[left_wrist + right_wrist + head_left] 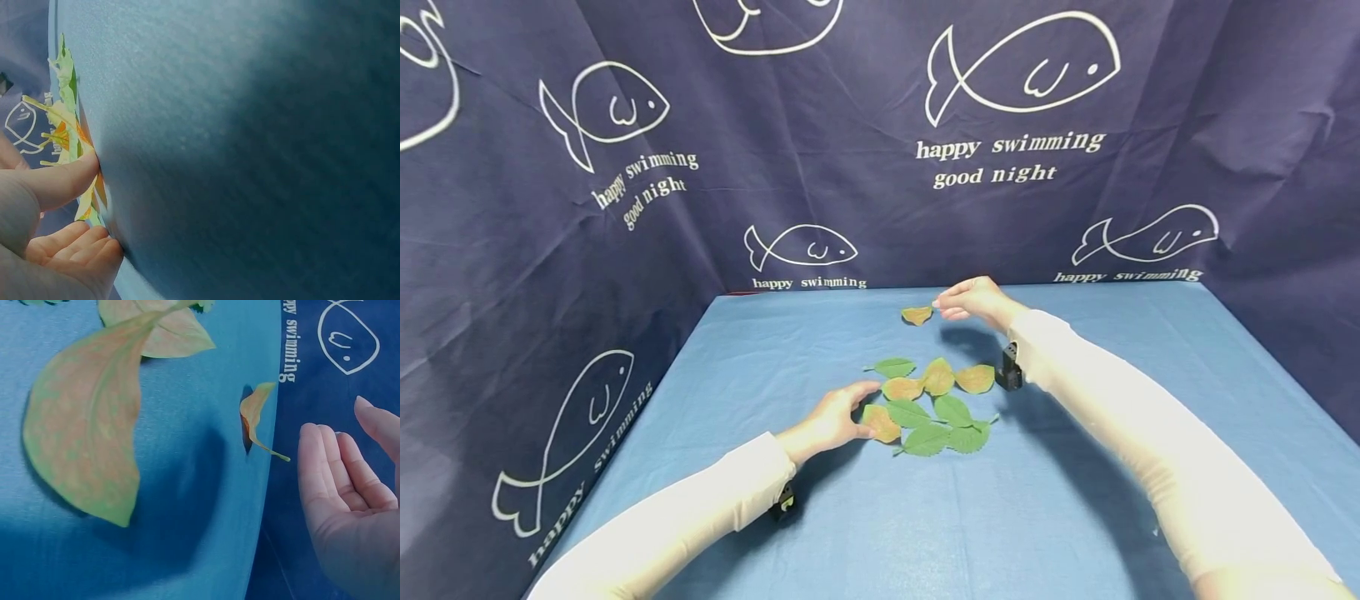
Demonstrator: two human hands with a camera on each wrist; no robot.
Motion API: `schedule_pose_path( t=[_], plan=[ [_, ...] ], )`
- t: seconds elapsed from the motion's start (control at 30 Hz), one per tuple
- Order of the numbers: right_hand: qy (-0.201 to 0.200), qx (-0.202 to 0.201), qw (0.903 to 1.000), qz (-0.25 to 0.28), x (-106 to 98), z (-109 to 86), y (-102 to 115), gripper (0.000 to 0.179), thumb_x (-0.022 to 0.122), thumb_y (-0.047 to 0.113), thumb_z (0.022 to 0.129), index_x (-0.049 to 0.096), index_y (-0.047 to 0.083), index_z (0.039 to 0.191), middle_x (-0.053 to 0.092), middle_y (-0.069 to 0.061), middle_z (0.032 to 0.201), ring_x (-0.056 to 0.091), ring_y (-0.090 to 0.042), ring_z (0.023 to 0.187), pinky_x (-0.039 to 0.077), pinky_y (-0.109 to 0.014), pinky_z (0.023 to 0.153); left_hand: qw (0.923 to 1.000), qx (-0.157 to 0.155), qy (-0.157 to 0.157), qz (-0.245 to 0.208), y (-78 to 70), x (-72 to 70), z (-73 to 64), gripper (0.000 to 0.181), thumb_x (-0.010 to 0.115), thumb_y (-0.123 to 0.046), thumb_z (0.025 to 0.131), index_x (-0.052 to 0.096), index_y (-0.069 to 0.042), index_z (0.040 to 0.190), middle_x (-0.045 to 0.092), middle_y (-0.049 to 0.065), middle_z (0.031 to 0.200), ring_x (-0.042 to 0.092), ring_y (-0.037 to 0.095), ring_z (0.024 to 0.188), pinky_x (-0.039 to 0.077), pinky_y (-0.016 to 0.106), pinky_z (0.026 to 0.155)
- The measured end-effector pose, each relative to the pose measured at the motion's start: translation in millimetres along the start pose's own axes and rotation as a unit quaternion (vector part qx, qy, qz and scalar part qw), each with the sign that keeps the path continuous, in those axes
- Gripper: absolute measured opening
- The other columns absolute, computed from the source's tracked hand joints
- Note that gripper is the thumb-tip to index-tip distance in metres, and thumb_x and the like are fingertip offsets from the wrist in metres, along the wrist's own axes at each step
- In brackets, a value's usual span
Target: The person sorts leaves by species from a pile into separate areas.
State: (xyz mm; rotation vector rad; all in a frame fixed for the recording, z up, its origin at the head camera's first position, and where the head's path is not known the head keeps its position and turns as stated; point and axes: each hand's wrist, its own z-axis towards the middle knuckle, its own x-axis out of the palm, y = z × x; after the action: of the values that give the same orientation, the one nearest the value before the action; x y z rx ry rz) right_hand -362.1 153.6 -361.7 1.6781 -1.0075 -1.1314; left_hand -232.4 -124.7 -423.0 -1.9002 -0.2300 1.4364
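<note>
My left hand (831,422) rests low on the table at the left edge of a leaf group, thumb and fingers apart. Its thumb lies at the edge of an orange-yellow leaf (881,423); in the left wrist view, the leaves (65,81) show edge-on behind the thumb. At the back, my right hand (976,302) hovers just right of a single curled orange-yellow leaf (917,316). The right wrist view shows that curled leaf (252,415) on the cloth, apart from the fingertips, and the hand (344,494) holds nothing, its fingers lightly bent and thumb spread.
Between the hands lie several green leaves (927,440) and more orange-yellow leaves (976,379), some overlapping. A blue cloth (880,533) covers the table. Dark blue curtains (865,100) with white fish drawings hang at the back and both sides.
</note>
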Motion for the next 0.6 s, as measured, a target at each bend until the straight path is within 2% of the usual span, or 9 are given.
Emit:
schedule_pose_path(
  t=[0.13, 0.27, 0.37, 0.6],
  plan=[
    [0.037, 0.010, 0.9992, -0.015, -1, -5.5, -4, 0.043, 0.067, 0.013, 0.092, 0.058, -0.007, 0.128, 0.056, -0.026, 0.133, 0.071, -0.023, 0.099, 0.047, -0.047, 0.106, 1.0000, 0.000, 0.000, -0.004, -1.5, -0.7, -0.2, 0.073, 0.080, -0.007, 0.079, 0.046, -0.006, 0.143, 0.047, 0.014, 0.147, 0.049, 0.038, 0.130, 0.044, 0.046, 0.109],
    [0.059, 0.022, 0.9979, -0.015, -1, -8.9, -10, 0.044, 0.068, 0.015, 0.091, 0.058, -0.005, 0.129, 0.055, -0.026, 0.133, 0.060, -0.037, 0.118, 0.046, -0.046, 0.108, 1.0000, -0.003, -0.001, -0.004, -2.9, -1.6, -1.0, 0.072, 0.079, -0.007, 0.079, 0.046, -0.007, 0.143, 0.047, 0.014, 0.147, 0.049, 0.038, 0.130, 0.044, 0.046, 0.109],
    [0.073, 0.024, 0.9969, -0.018, 0, -10.7, -16, 0.044, 0.069, 0.015, 0.090, 0.059, -0.006, 0.127, 0.056, -0.026, 0.132, 0.058, -0.038, 0.119, 0.048, -0.044, 0.106, 1.0000, -0.003, -0.003, -0.004, -4.2, -2.1, -1.3, 0.072, 0.080, -0.006, 0.078, 0.047, -0.007, 0.143, 0.047, 0.014, 0.147, 0.050, 0.038, 0.130, 0.044, 0.046, 0.109],
    [0.134, 0.019, 0.9900, -0.037, 4, -15.3, -35, 0.042, 0.069, 0.013, 0.090, 0.059, -0.008, 0.125, 0.062, -0.024, 0.126, 0.064, -0.034, 0.113, 0.052, -0.041, 0.101, 1.0000, -0.006, 0.000, -0.002, -4.5, -0.9, -2.8, 0.073, 0.080, -0.006, 0.078, 0.047, -0.007, 0.143, 0.047, 0.014, 0.146, 0.050, 0.038, 0.130, 0.044, 0.046, 0.109]
  ],
)
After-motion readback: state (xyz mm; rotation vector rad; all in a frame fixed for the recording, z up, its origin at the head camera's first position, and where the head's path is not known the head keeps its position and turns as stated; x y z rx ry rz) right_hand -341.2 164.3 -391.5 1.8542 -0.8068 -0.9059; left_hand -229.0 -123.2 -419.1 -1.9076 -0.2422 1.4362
